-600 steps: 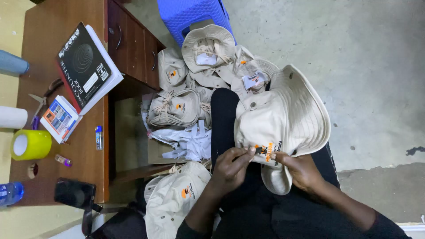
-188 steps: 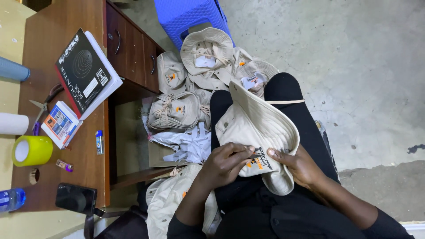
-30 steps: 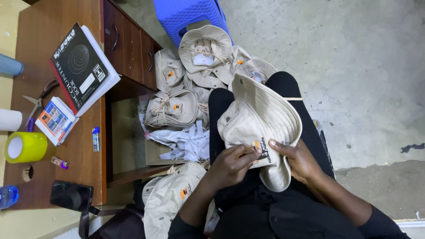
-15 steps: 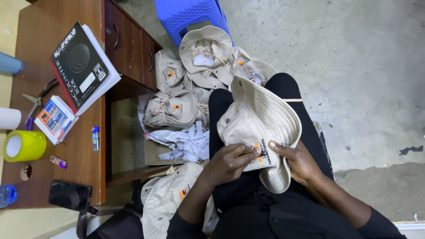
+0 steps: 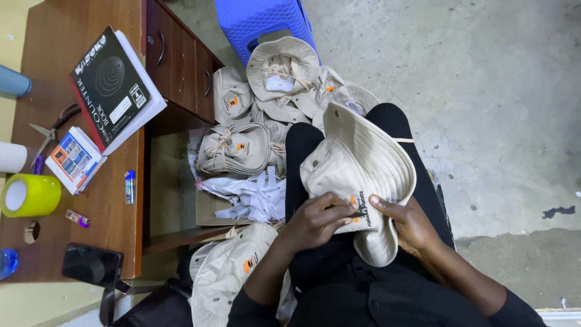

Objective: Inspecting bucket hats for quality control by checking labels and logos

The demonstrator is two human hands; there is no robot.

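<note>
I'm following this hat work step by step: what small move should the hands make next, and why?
Probably pinch the small patch on the beige cloth bucket hat: the left hand and right hand both meet there, fingertips beside it on the lap.

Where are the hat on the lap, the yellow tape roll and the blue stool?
beige bucket hat (image 5: 363,158), head view, on its crown.
yellow tape roll (image 5: 37,192), head view, on its outer side.
blue plastic stool (image 5: 261,17), head view, on its top.
</note>
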